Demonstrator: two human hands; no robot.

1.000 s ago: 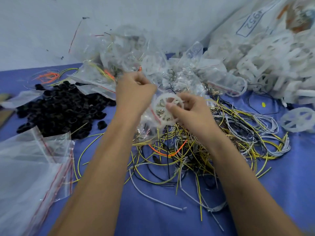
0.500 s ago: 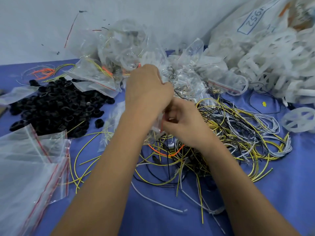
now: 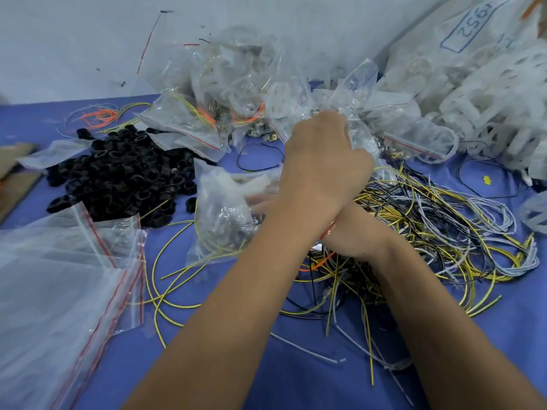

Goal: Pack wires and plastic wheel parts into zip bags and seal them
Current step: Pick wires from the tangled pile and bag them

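My arms are crossed over a tangle of yellow, black and grey wires (image 3: 429,232) on the blue table. My left hand (image 3: 322,161) is at the back heap of filled zip bags (image 3: 236,93), its fingers curled into the clear plastic of one bag (image 3: 358,125). My right hand (image 3: 352,232) passes under my left forearm. Its blurred fingers stretch out straight against a filled zip bag (image 3: 222,214) lying left of centre. White plastic wheel parts (image 3: 488,113) are piled at the back right, and one wheel (image 3: 532,211) lies at the right edge.
A heap of black rings (image 3: 124,176) lies at the left. A stack of empty red-striped zip bags (image 3: 59,285) covers the near left. Orange wires (image 3: 100,116) lie at the back left, a large printed sack (image 3: 473,28) stands at the back right, and cardboard (image 3: 14,173) sits at the left edge.
My hands were together at the centre with a bag and a white wheel. Now my left hand has gone back right to the bag heap, and my right hand has swept left with the filled bag.
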